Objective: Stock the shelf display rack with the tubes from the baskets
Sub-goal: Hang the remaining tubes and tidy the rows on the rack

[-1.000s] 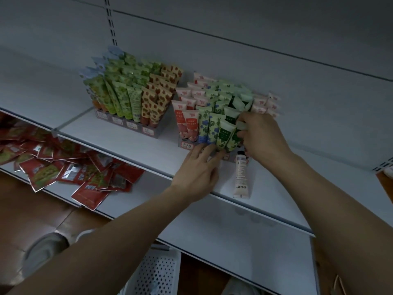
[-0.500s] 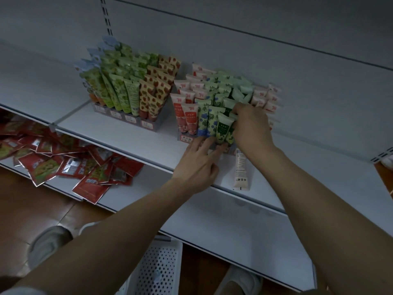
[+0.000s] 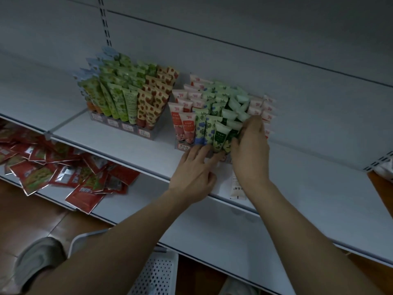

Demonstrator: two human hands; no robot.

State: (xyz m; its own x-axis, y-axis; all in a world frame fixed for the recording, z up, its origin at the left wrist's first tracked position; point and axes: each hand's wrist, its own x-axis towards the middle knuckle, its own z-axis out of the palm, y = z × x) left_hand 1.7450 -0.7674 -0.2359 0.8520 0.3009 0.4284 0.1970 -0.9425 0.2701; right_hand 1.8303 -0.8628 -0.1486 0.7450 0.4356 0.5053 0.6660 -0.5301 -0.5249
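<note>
Nearest me, low in view, stands a white perforated plastic basket (image 3: 158,275) on the brown floor, under the white metal shelf (image 3: 119,143) I am working at. A white tube with dark print (image 3: 235,187) lies flat near the shelf's front lip, partly behind my right wrist. My left hand (image 3: 194,173) rests on the shelf with fingers spread and nearly straight, their tips touching the front edge of the clear plastic display rack (image 3: 182,145); it holds nothing. My right hand (image 3: 249,145) reaches into that rack's front right corner, fingers curled among the dark green tubes with pale green crimped ends (image 3: 221,135); whether it actually pinches one I cannot tell. The rack is packed in stepped rows of upright tubes, caps down: red-and-white ones on the left, green ones with blue berries next, dark green ones, then pink-and-white ones at the right. Farther left on the same shelf sits a second full rack of green and strawberry-patterned tubes (image 3: 127,101). On the lower shelf at far left lies a heap of red foil sachets (image 3: 63,169).
</note>
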